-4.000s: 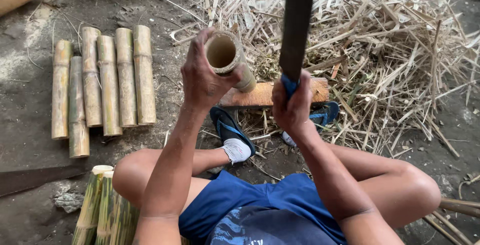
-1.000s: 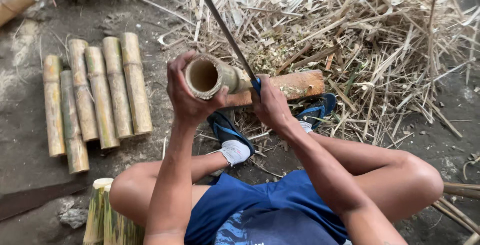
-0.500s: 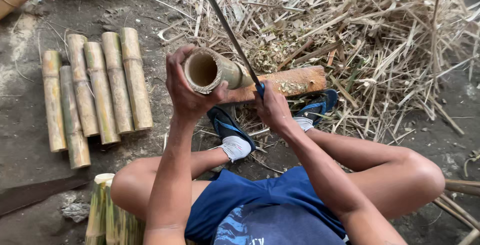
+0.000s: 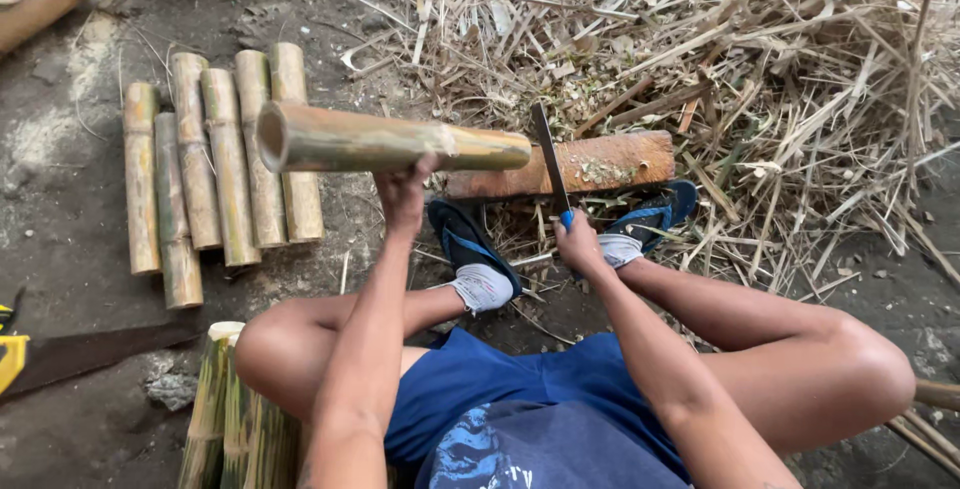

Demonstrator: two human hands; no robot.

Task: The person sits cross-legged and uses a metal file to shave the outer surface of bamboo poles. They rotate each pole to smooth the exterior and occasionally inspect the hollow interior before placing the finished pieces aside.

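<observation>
My left hand grips a bamboo tube and holds it level in the air, its open end pointing left. My right hand is shut on the blue handle of a long knife, whose blade points up and rests over a flat wooden block on the ground. The tube's right end hangs just left of the blade. My feet in blue sandals sit near the block.
Several cut bamboo tubes lie side by side on the dirt to the left. A big heap of bamboo splinters covers the right. A hand saw lies at lower left, and split bamboo pieces stand by my left knee.
My left hand has swung the tube from upright on the block to level, pointing left. The knife has come down, its blade now over the block.
</observation>
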